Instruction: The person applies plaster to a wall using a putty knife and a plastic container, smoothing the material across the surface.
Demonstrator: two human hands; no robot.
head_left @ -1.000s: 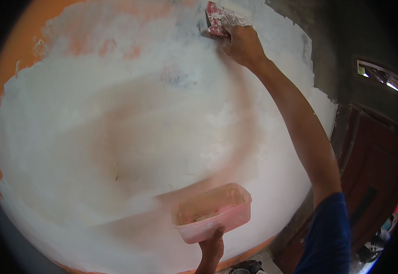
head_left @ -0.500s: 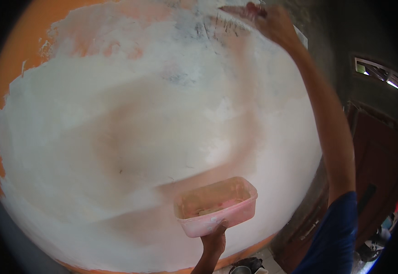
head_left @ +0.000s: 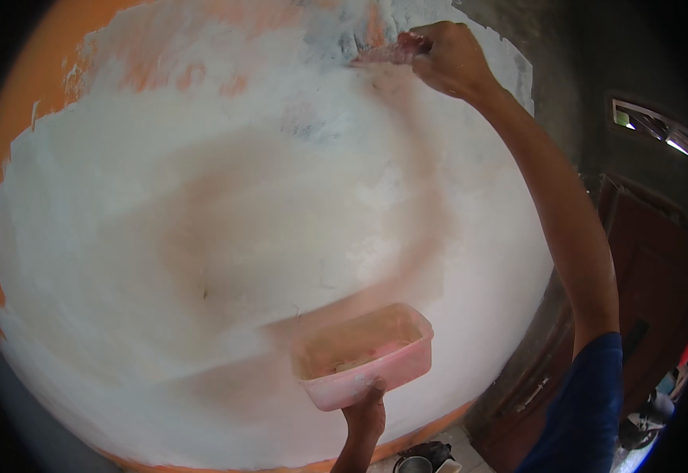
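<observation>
My right hand [head_left: 454,61] is raised to the upper part of the wall, its fingers closed round a reddish, paint-smeared paintbrush [head_left: 387,54]. The brush points left, and its tip appears to meet the wall [head_left: 281,189], which is coated in streaky white over orange. Low in the middle, my left hand [head_left: 366,408] holds a pink rectangular plastic tub [head_left: 367,378] from beneath, thumb against its near side. The tub is tilted so its inside shows, with a little pale, wet-looking residue on the bottom. The left fingers under it are hidden.
Bare orange [head_left: 32,79] borders the white at the upper left. To the right are a dark grey wall, a small window [head_left: 654,128] and a dark red-brown door [head_left: 647,260]. A round metal pot [head_left: 415,464] and a black bundle sit on the floor below.
My right hand has come down and to the left along the wall with the paintbrush. The tub in my left hand has shifted slightly left.
</observation>
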